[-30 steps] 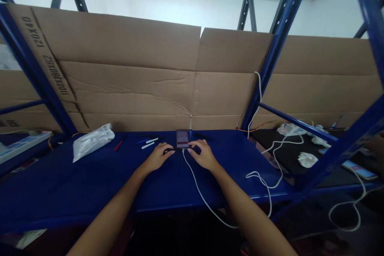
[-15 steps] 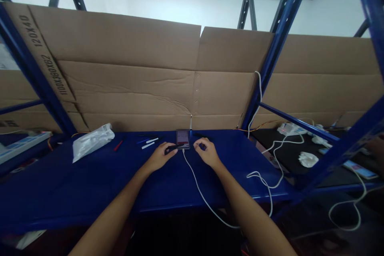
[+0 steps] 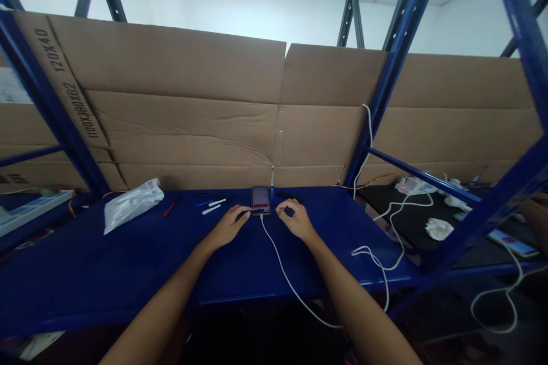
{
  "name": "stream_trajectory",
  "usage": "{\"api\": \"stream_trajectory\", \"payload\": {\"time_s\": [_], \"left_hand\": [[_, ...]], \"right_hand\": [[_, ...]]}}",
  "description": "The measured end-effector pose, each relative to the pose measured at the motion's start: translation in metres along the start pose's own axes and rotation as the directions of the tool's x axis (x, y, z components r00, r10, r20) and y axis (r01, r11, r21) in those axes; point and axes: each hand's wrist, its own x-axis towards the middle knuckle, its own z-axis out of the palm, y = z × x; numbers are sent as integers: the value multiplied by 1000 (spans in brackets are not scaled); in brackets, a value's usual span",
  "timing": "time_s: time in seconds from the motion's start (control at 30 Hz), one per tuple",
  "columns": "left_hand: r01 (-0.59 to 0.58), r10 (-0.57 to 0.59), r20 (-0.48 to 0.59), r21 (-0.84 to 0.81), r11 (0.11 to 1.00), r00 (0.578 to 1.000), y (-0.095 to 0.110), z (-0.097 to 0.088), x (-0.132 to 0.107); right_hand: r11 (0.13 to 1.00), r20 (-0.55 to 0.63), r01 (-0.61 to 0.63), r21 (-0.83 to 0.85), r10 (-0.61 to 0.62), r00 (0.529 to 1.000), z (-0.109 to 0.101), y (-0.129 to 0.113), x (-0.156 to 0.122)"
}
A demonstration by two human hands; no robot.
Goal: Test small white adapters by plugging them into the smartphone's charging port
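While the left hand (image 3: 229, 227) lies on the blue steel shelf with its fingertips on a small black object (image 3: 245, 214) at the lower left corner of a smartphone (image 3: 261, 199), the right hand (image 3: 297, 221) sits just to the phone's right, curled, with its fingertips drawn together; whether they pinch anything is too small to tell, as is whether the left hand grips the black object. The hands stand apart, with the phone lying flat between them, screen lit, near the far edge of the shelf. A white charging cable (image 3: 285, 268) leaves the phone's near end and runs down toward the lower middle of the frame. Just beyond the right hand lies a black pen-like item (image 3: 289, 197). Left of the phone are white sticks (image 3: 214, 205) and a red marker (image 3: 168, 209), then a white plastic bag (image 3: 132, 205). Behind everything stands a brown cardboard sheet (image 3: 192, 125), framed by blue rack uprights (image 3: 398, 68). To the right, on a lower black surface (image 3: 385, 197), sit a white power strip (image 3: 413, 185), crumpled white paper (image 3: 439, 228) and a second phone (image 3: 511, 242), while a co-worker's hand (image 3: 538, 214) enters at the right edge.
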Motion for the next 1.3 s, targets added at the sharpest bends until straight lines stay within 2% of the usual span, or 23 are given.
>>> {"api": "stream_trajectory", "payload": {"time_s": [0.2, 0.37, 0.47, 0.97, 1.13, 1.3], "left_hand": [[-91, 90, 110, 0, 996, 990, 7, 2, -4], [-84, 81, 77, 26, 996, 994, 8, 0, -3], [-79, 77, 72, 30, 996, 994, 7, -1, -2], [-133, 130, 107, 23, 991, 986, 12, -2, -4], [-138, 131, 131, 43, 990, 983, 11, -2, -5], [-116, 108, 123, 52, 992, 986, 11, -2, -4]], "right_hand": [[996, 192, 87, -3, -84, 978, 6, -5, -6], [999, 87, 35, 6, -35, 996, 2, -4, -4], [999, 68, 35, -8, -35, 997, -1, -3, -2], [993, 98, 100, -56, -94, 991, -4, -6, -3], [989, 147, 117, -88, -104, 984, -1, -3, -4], [973, 184, 97, -207, -58, 981, -6, 0, -5]]}}
